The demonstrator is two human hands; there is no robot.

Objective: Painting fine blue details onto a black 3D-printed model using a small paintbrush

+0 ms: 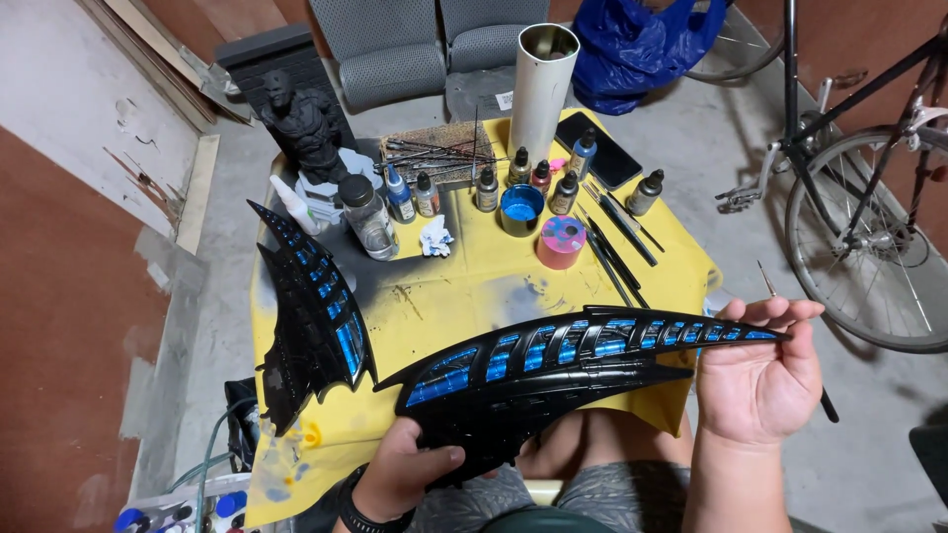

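A long black wing-shaped model part [553, 370] with blue painted slots lies across my lap, in front of the yellow-covered table [464, 291]. My left hand [400, 476] grips its wide lower end. My right hand [758, 370] supports the pointed tip and also holds a thin paintbrush [768, 281] between the fingers. A second matching wing part [314, 316] rests on the table's left edge.
On the table stand several small paint bottles [487, 188], a blue paint cup [520, 209], a pink pot [561, 242], a glass jar [368, 217], a tall metal tube [541, 84], brushes [617, 237], a phone [597, 148] and a dark bust [306, 123]. A bicycle [869, 197] stands at right.
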